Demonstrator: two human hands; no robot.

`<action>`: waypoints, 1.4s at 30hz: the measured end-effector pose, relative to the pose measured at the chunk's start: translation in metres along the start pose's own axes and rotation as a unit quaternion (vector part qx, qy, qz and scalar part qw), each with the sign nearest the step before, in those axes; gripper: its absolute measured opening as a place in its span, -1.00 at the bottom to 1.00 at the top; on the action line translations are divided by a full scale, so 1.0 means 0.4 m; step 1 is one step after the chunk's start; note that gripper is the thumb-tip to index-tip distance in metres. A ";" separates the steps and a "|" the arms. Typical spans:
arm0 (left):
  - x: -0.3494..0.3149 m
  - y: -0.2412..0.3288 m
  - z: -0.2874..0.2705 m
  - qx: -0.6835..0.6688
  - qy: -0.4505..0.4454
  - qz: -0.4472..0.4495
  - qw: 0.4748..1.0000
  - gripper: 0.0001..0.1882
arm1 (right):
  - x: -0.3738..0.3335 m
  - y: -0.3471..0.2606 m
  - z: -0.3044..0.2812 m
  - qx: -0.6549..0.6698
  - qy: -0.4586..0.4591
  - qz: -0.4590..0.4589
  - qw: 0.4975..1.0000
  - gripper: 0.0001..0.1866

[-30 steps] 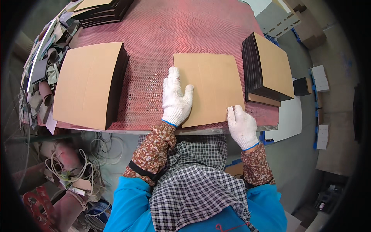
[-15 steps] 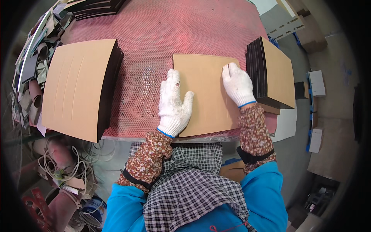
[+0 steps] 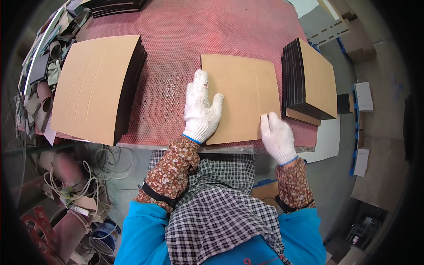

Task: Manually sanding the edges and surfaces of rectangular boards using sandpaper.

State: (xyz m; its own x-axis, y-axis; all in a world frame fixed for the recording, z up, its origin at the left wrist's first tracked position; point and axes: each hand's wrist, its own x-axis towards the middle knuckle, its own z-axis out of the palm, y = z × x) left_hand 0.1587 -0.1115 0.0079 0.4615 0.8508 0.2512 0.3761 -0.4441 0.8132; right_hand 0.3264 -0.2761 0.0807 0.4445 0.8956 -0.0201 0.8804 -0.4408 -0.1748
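Observation:
A flat tan cardboard sheet [image 3: 245,95] with faint score lines lies on the red perforated table [image 3: 185,39]. My left hand [image 3: 202,108], in a white knit glove, rests flat on the sheet's left edge with fingers spread. My right hand [image 3: 277,137], also gloved, presses on the sheet's near right corner by the table's front edge. Neither hand grips anything.
A thick stack of tan-topped, dark-edged sheets [image 3: 95,86] sits at the table's left. Another stack [image 3: 311,79] stands at the right, close to the sheet. A dark pile [image 3: 112,6] lies at the far edge. Scraps, rolls and cables [image 3: 66,185] clutter the floor left.
My right hand moved from the sheet's near right corner up to its far right corner, then slid back down to the near corner. My left hand stayed on the left edge.

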 end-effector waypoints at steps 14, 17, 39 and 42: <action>-0.003 -0.011 0.012 0.001 0.007 -0.005 1.000 -0.24 | -0.069 -0.104 -0.012 0.034 -0.034 0.002 0.999 -0.79; -0.002 -0.006 0.008 0.006 0.011 -0.003 1.000 -0.23 | -0.058 -0.102 -0.011 -0.005 -0.035 -0.035 0.999 -0.79; 0.002 0.001 0.011 -0.033 0.024 -0.007 0.999 -0.24 | 0.194 -0.058 0.038 -0.049 0.003 -0.069 0.996 -0.77; 0.002 0.002 0.012 -0.020 0.031 0.000 0.999 -0.24 | 0.070 -0.062 0.025 -0.065 -0.020 -0.090 0.994 -0.79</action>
State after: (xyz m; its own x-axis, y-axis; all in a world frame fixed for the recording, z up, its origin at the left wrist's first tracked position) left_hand 0.1631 -0.1125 0.0063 0.4100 0.8671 0.2829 0.3436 -0.4342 0.8327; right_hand 0.3155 -0.2395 0.0745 0.2729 0.9613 -0.0388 0.9602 -0.2746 -0.0501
